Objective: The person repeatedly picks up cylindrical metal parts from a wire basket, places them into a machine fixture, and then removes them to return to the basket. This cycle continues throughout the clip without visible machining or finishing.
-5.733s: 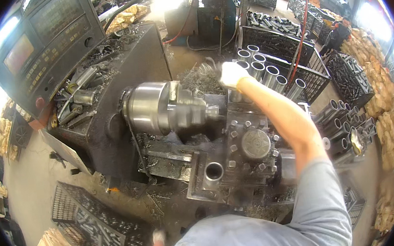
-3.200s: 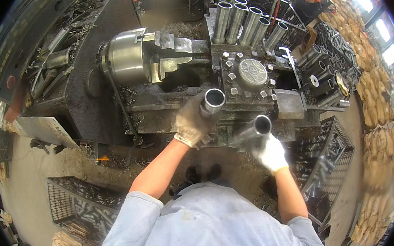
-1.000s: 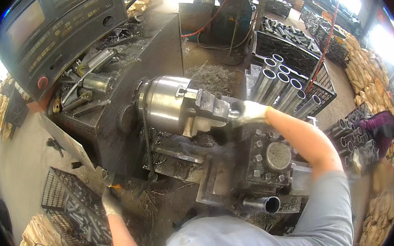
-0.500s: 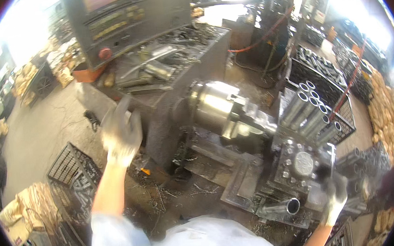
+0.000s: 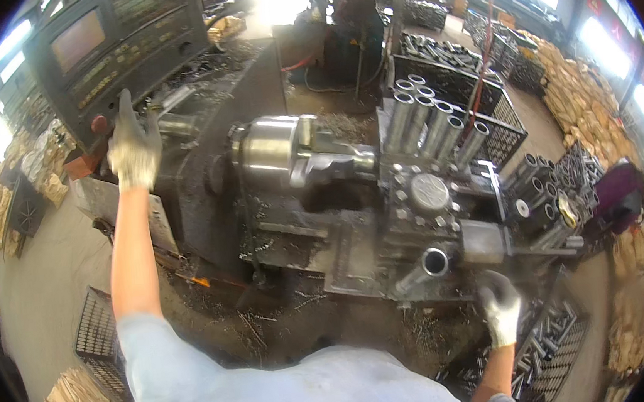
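Compared with half a second ago, the left hand [image 5: 135, 149] has risen from beside the machine cabinet to the lower edge of the control panel [image 5: 117, 46], and the right hand [image 5: 498, 304] has drawn back from the tool turret toward the body.

Head view: both hands wear pale gloves. The left arm reaches up toward 12 o'clock, fingers spread and thumb out toward 1 o'clock; the hand is unclenched and holds nothing visible. A red button [image 5: 101, 124] is near it at 10 o'clock; contact cannot be told. The right hand's dark fingers tip toward 11 o'clock, seemingly curled but blurred, so its grip cannot be told.

A steel tube [image 5: 425, 269] is on the lathe carriage [image 5: 344, 272], its long axis slanting from 8 o'clock to its open mouth at 2 o'clock. It sits apart from the right hand, at its 10 o'clock, and well apart from the left, at its 4 o'clock. The lathe chuck [image 5: 274, 151] faces 3 o'clock.
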Motion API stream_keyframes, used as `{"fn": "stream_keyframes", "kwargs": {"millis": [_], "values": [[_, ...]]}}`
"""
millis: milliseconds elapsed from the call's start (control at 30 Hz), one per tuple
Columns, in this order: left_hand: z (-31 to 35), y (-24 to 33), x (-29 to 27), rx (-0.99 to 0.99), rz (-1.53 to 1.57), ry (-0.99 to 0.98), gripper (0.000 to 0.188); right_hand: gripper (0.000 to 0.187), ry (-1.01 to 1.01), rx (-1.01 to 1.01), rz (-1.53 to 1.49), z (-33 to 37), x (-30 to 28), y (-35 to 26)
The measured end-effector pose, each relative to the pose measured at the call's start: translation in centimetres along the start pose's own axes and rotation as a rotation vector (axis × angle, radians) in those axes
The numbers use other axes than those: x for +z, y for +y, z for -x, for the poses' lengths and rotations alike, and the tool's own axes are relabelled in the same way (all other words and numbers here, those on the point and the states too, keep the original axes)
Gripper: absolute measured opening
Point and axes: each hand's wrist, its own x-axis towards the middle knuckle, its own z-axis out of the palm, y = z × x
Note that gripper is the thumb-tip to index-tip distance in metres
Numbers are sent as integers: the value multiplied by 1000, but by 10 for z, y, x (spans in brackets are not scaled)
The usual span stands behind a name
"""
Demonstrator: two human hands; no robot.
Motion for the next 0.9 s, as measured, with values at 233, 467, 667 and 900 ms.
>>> {"fn": "stream_keyframes", "kwargs": {"millis": [233, 467, 667, 900], "values": [[373, 101, -97, -151, 564, -907, 26, 56, -334, 111, -221, -13, 35, 39], [536, 99, -198, -692, 361, -1417, 41, 70, -493, -313, -4, -41, 96, 48], [604, 66, -303, -912, 277, -1096, 41, 16, -732, -343, -112, 15, 159, 11], [739, 35, -499, -1434, -24, -942, 54, 26, -1446, -787, 80, 282, 252, -66]]}}
